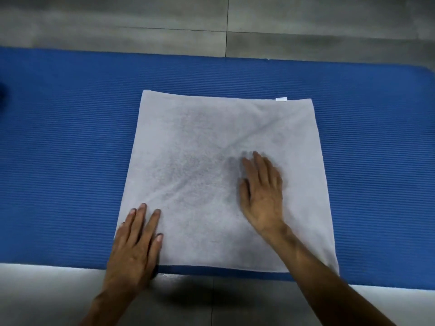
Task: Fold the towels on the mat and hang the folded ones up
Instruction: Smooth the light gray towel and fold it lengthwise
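Observation:
A white towel [211,142] lies flat and roughly square on the blue ribbed mat [70,137], with a small white label [281,99] at its far right edge. My left hand [136,241] rests palm down on the towel's near left corner, fingers straight. Right of the towel's middle, my right hand [262,191] lies flat on the cloth with straight fingers; it is slightly blurred. A faint diagonal crease runs across the towel's far right part.
The mat stretches across the view on a grey tiled floor [164,20]. A pale strip of floor [47,290] runs along the mat's near edge. A dark object [2,92] shows at the far left edge.

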